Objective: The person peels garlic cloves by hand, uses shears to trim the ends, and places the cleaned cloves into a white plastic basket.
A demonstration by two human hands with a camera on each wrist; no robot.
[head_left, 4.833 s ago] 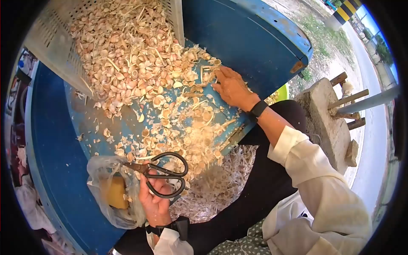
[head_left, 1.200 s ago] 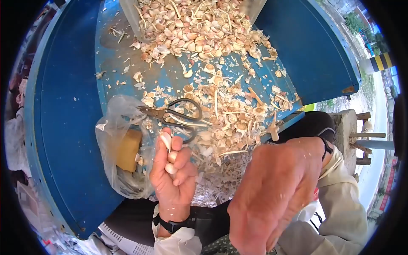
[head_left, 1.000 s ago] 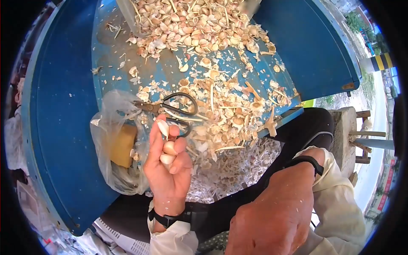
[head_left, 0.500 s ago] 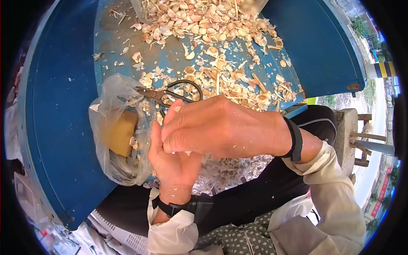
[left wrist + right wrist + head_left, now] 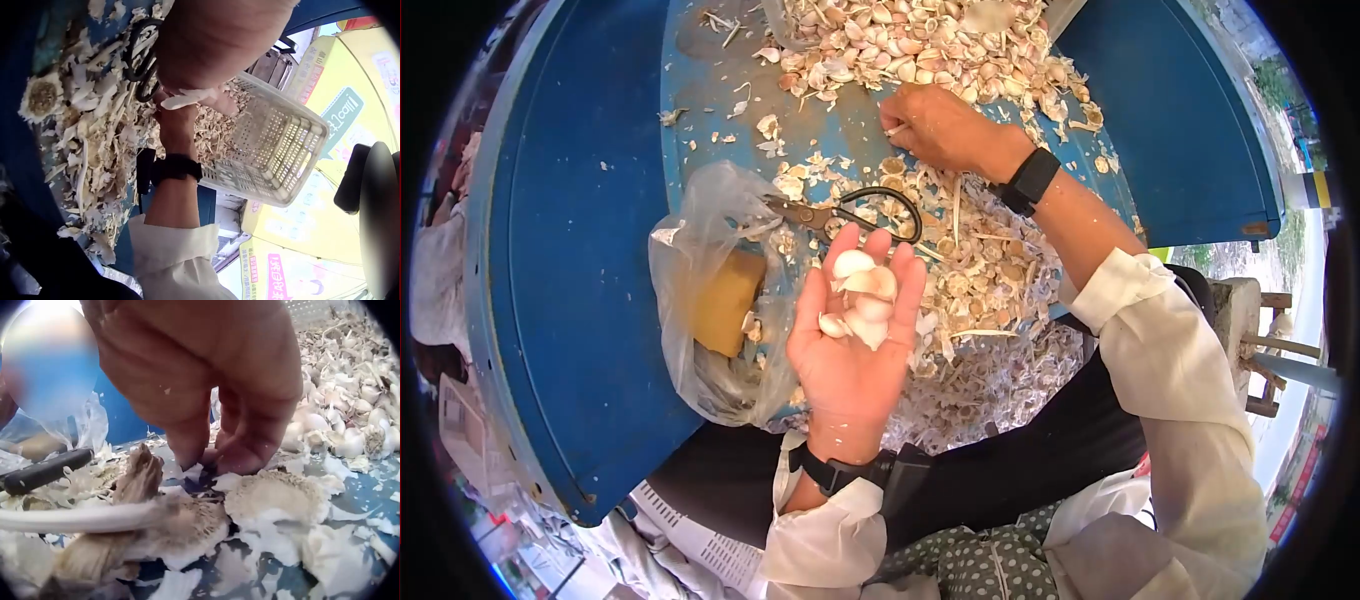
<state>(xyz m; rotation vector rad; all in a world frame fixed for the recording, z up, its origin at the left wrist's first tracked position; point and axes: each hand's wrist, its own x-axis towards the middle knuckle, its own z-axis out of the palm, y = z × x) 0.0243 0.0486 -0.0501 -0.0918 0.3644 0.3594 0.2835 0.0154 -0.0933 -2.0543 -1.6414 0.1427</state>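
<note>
Palm up, the left hand [image 5: 855,350] carries several pale garlic cloves [image 5: 868,305] on its nearly straight fingers; the left wrist view shows this hand [image 5: 212,44] with a white clove [image 5: 187,98] at its edge. Farther up the blue tray, the right hand [image 5: 945,128] is lowered to the surface, curled, with a small pale piece at its fingertips. In the right wrist view the right hand [image 5: 237,375] pinches downward among dry skins [image 5: 275,497]; its fingertips partly hide the garlic there. Black-handled scissors [image 5: 880,200] lie just beyond the left fingers.
A heap of garlic cloves [image 5: 920,50] spills from a white perforated crate [image 5: 287,134] at the back. Left of the left hand is a clear plastic bag [image 5: 690,235] with a yellowish block [image 5: 728,303]. Loose skins and stems [image 5: 990,290] cover the tray's near part.
The right hand has moved away from above the left palm, up and across to the tray near the heap. The left hand's fingers have spread, showing the cloves.
</note>
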